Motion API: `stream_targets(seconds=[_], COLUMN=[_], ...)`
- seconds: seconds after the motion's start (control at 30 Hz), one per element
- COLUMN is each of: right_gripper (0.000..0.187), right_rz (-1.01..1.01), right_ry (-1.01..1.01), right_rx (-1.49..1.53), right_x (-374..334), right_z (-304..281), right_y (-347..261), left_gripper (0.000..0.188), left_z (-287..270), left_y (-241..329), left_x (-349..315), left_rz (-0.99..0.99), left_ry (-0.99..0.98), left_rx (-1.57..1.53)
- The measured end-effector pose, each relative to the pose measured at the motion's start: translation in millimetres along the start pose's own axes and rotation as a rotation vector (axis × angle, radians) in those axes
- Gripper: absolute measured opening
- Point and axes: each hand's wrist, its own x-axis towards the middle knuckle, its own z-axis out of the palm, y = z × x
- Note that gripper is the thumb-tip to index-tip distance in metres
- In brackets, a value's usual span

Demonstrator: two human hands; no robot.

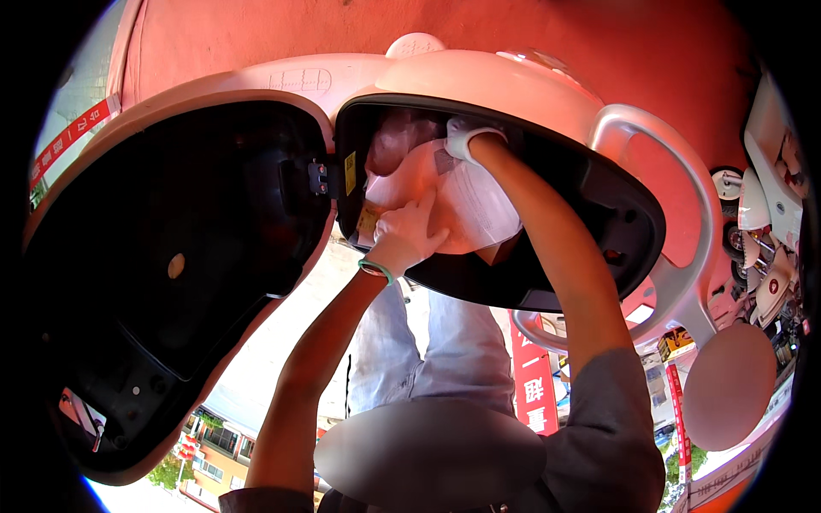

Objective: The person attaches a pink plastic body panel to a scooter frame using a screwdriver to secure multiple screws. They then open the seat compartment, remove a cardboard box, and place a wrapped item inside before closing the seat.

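Observation:
A pale, rounded piece in clear plastic wrap (479, 201) lies in the black storage compartment (590, 256) of a pink scooter. My left hand (406, 235), in a white glove, rests on its left side with the fingers stretched and apart. At its far edge, my gloved right hand (469, 139) bends over the wrap with its fingers bunched; the fingertips are partly hidden. Another plastic-wrapped bundle (400, 141), pinkish, sits at the far left inside the compartment. A brown cardboard bit (494, 253) shows under the near side of the rounded piece.
Left of the compartment, the scooter's seat lid (171, 239) stands swung up on its hinge (319, 179). A silver grab rail (705, 214) curves round the right end. Other scooters (765, 248) are parked at the far right. Red flooring (342, 30) lies beyond.

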Motion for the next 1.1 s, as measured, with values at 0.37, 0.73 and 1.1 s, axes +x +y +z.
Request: stream_targets(seconds=[0.37, 0.73, 1.1], right_gripper=[0.055, 0.035, 0.037], right_rz=[-0.149, -0.32, -0.14], right_ry=[-0.25, 0.24, -0.306], right_rx=[0.137, 0.023, -0.091], right_x=[-68.6, -57.3, -25.7], right_z=[-44.5, -48.0, -45.0], right_y=[10.2, 2.9, 5.6], left_gripper=[0.051, 0.038, 0.017], left_z=[-35.3, -45.7, -13.2], left_y=[-16.3, -4.4, 16.2], left_x=[115.0, 70.0, 32.4], left_rz=[-0.162, 0.043, 0.337], left_ry=[0.575, 0.099, 0.499], left_rx=[0.305, -0.059, -0.105])
